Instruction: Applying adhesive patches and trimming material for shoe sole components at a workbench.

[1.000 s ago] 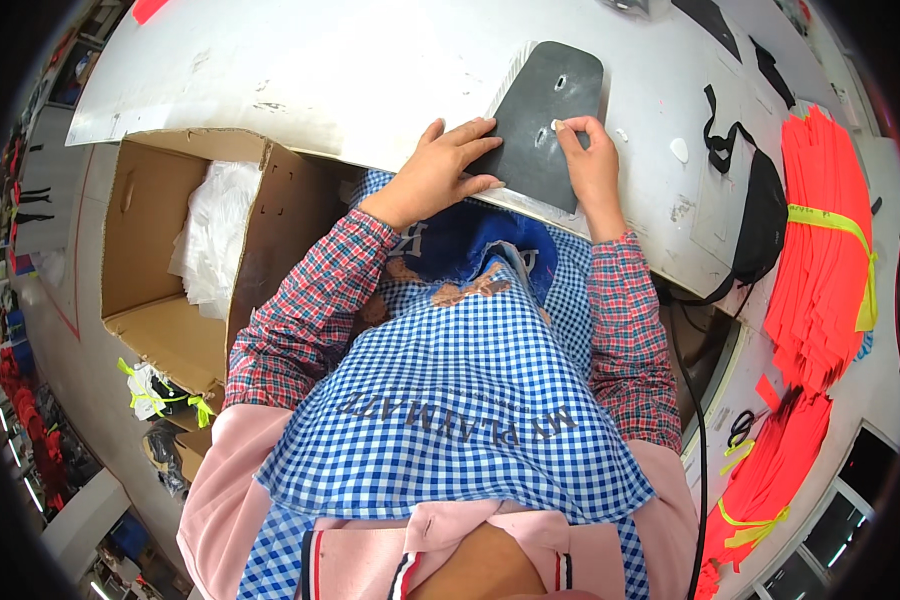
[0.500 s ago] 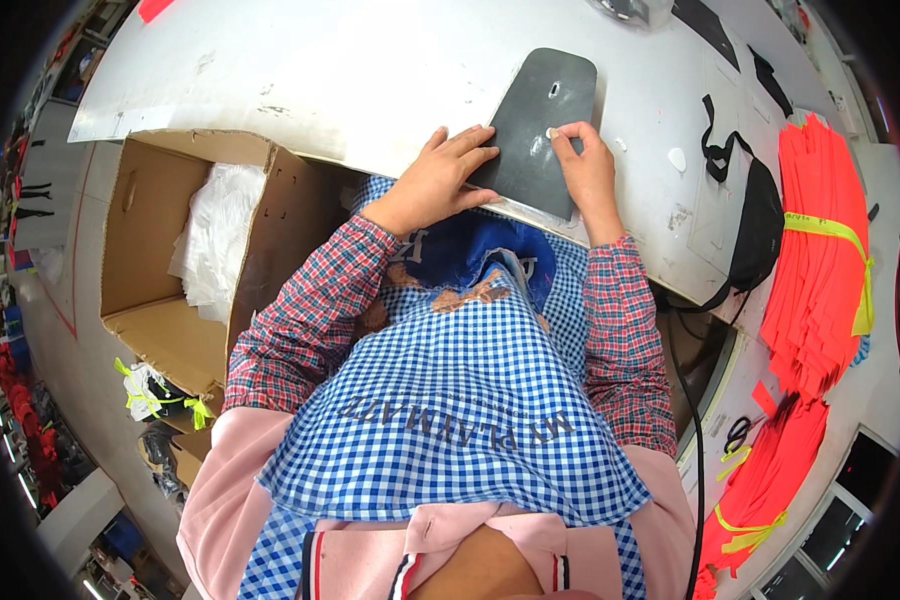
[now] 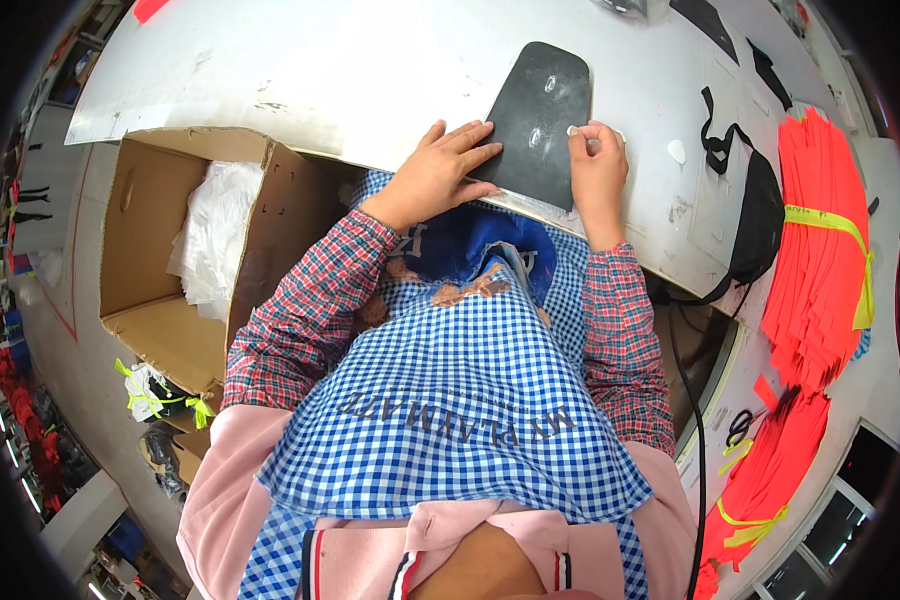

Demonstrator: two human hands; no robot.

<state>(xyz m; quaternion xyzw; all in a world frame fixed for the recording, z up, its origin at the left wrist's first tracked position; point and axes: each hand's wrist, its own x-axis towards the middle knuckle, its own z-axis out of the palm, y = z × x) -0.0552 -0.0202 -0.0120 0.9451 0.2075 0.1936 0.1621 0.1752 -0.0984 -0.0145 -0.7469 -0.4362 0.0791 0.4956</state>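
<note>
A dark grey, flat tapered panel (image 3: 538, 110) lies near the front edge of the white table. Two pale marks show on its surface, one above the other. Along the panel's left side rests my left hand (image 3: 435, 172), its fingers stretched out and the tips touching the panel. My right hand (image 3: 598, 172) is at the panel's right edge, thumb and forefinger pinching a small white piece (image 3: 572, 130) too tiny to make out fully. Another small white piece (image 3: 677, 152) lies on the table to the right of that hand.
A cardboard box (image 3: 248, 215) holding clear plastic bags (image 3: 215, 240) stands at left, below table height. At right lie a black strapped bag (image 3: 760, 225), bundles of bright red strips (image 3: 820, 250) tied with yellow bands, and scissors (image 3: 739, 428). A black cable (image 3: 698, 450) hangs down.
My right hand has moved slightly right, from over the panel to its right edge, still pinching. The panel has shifted a little up and left. My left hand has hardly moved.
</note>
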